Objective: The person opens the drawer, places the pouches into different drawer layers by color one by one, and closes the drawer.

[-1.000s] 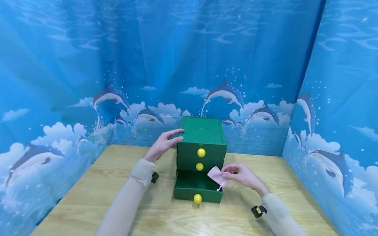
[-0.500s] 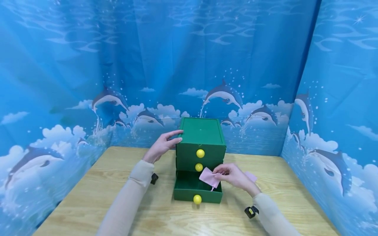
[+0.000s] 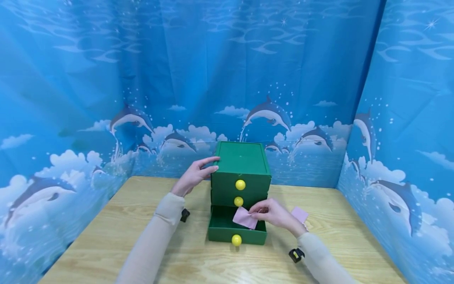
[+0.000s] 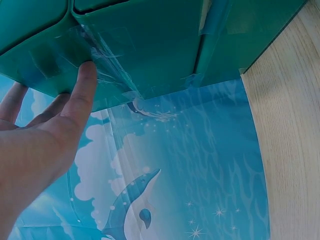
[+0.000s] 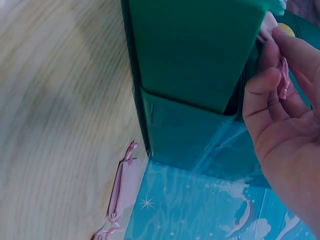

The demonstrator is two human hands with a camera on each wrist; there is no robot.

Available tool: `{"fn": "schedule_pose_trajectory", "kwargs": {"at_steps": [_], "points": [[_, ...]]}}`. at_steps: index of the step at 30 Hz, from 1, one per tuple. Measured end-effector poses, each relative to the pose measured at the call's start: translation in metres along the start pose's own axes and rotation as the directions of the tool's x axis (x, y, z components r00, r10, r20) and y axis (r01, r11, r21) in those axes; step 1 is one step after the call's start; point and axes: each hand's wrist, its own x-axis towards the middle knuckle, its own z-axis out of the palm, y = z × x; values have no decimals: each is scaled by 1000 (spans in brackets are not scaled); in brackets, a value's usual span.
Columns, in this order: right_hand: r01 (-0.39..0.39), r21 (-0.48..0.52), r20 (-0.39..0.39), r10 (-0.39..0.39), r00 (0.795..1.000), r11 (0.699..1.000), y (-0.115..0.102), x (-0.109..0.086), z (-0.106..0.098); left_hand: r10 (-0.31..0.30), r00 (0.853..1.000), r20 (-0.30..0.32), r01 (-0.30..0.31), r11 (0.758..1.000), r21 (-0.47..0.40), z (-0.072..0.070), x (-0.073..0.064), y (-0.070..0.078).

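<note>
A green chest of drawers (image 3: 242, 157) with round yellow knobs stands on the table, its bottom drawer (image 3: 227, 233) pulled out. My right hand (image 3: 274, 215) pinches a pink drawstring pouch (image 3: 244, 218), which hangs tilted over that drawer, partly inside it. In the right wrist view only a bit of the pouch (image 5: 268, 25) and its cord show between thumb and fingers. With fairly straight fingers, my left hand (image 3: 194, 175) rests against the chest's upper left side; in the left wrist view a fingertip of this hand (image 4: 55, 127) touches the taped side wall.
Another pink pouch (image 3: 300, 214) lies on the wooden table (image 3: 117, 236), right of the chest and behind my right wrist. A blue curtain (image 3: 198, 79) printed with dolphins hangs close behind the table and along its sides.
My right hand has moved left and slightly down, bringing the pouch further over the drawer. The second pouch has come into sight behind the wrist. My left hand stays put.
</note>
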Motion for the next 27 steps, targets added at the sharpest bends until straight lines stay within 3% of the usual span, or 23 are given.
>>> {"fn": "schedule_pose_trajectory", "kwargs": {"at_steps": [10, 18, 27], "points": [[16, 24, 69, -17, 997, 1000, -11, 8, 12, 4, 1000, 1, -4, 1000, -9, 0, -1, 0], [140, -42, 74, -136, 988, 989, -12, 18, 21, 11, 1000, 4, -11, 1000, -10, 0, -1, 1], [91, -77, 77, -85, 993, 993, -17, 22, 30, 9, 1000, 11, -9, 1000, -13, 0, 0, 0]]}}
